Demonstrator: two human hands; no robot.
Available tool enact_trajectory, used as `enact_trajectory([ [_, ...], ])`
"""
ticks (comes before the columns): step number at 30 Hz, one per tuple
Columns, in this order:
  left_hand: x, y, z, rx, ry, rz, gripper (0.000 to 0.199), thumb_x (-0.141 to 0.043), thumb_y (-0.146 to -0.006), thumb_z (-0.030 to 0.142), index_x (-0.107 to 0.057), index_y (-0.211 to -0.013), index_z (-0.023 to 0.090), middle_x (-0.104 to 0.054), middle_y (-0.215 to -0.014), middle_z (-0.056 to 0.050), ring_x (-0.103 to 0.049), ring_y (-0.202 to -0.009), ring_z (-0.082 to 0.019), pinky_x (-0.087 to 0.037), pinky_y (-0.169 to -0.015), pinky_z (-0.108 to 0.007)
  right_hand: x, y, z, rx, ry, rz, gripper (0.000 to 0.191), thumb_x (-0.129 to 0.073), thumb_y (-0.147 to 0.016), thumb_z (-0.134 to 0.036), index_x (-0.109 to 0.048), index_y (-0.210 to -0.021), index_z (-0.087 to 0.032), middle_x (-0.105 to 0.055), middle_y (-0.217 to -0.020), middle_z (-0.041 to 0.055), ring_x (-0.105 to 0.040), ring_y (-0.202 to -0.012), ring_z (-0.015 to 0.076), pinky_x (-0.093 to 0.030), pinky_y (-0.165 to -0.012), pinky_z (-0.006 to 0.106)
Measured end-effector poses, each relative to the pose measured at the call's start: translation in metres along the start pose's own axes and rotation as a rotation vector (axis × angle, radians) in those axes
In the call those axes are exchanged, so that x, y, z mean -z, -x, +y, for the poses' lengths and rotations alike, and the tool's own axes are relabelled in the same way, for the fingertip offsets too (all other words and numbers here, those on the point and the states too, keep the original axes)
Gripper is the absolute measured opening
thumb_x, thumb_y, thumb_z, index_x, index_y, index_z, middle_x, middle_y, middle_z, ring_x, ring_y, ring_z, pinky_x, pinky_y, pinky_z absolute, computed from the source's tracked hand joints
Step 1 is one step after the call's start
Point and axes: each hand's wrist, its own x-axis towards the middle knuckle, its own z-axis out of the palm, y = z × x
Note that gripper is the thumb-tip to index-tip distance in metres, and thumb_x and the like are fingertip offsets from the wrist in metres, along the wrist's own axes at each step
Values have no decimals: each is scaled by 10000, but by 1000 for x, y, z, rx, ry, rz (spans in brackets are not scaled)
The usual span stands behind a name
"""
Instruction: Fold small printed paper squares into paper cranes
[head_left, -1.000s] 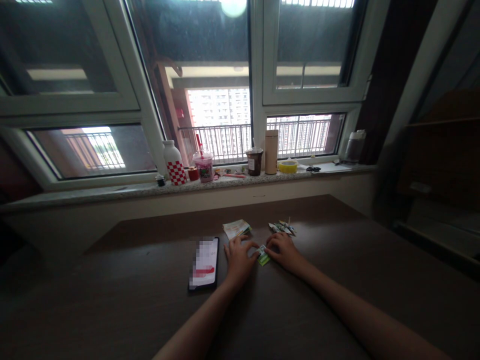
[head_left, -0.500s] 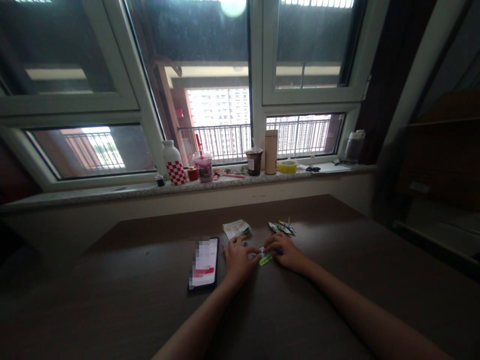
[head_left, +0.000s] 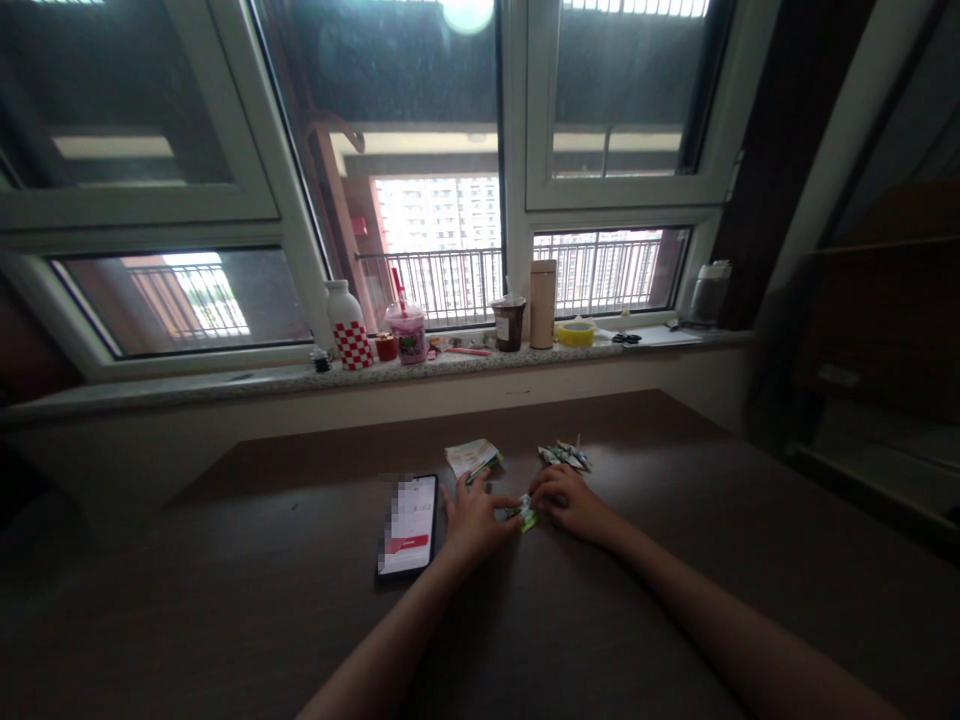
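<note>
A small green and white piece of paper (head_left: 528,519) lies on the table between my two hands. My left hand (head_left: 474,523) presses and holds its left side with the thumb, the other fingers bent over the tabletop. At the paper's right edge, the closed fingers of my right hand (head_left: 568,502) pinch it; the fingertips partly hide the grip. Just beyond my right hand is a pile of small folded paper pieces (head_left: 564,456). A stack of flat printed papers (head_left: 472,457) rests past my left fingertips.
Left of my left hand lies a phone (head_left: 409,528) with a lit screen. The brown table (head_left: 262,620) reaches toward the windowsill (head_left: 442,370), which bears a checkered bottle (head_left: 350,325), a pink drink cup (head_left: 407,332), a dark cup (head_left: 508,325), a tan flask (head_left: 542,305) and yellow tape (head_left: 575,334).
Less of the green paper shows between my hands, and its visible part looks narrower. My left fingers have shifted slightly; both hands stay at the paper.
</note>
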Motion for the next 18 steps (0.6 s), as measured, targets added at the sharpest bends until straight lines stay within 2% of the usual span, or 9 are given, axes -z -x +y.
enact_trajectory([
  [5, 2, 1, 1, -8, -8, -14, 314, -697, -737, 506, -728, -1045, 448, -419, -1510, -34, -165, -1464, -383, 50, -1097, -714, 5, 2, -12, 53, 108, -22, 84, -611, -847, -223, -690, -859, -250, -681, -1015, 25, -518, -1103, 239, -308, -1049, 494],
  [13, 6, 0, 1, -6, -3, -78, 365, -705, -716, 509, -715, -1076, 450, -404, -1524, -26, -137, -1468, -404, 63, -1081, -734, 7, 1, -11, 53, 118, -52, 49, -622, -820, -216, -659, -840, -242, -672, -1023, 16, -505, -1119, 242, -291, -1065, 497],
  [18, 7, 1, 1, -1, 6, -73, 356, -711, -711, 503, -723, -1062, 444, -418, -1515, -36, -153, -1464, -404, 56, -1078, -734, 6, 0, -12, 13, 146, -58, 85, -559, -893, -278, -636, -909, -246, -646, -1065, 33, -490, -1116, 236, -314, -1057, 497],
])
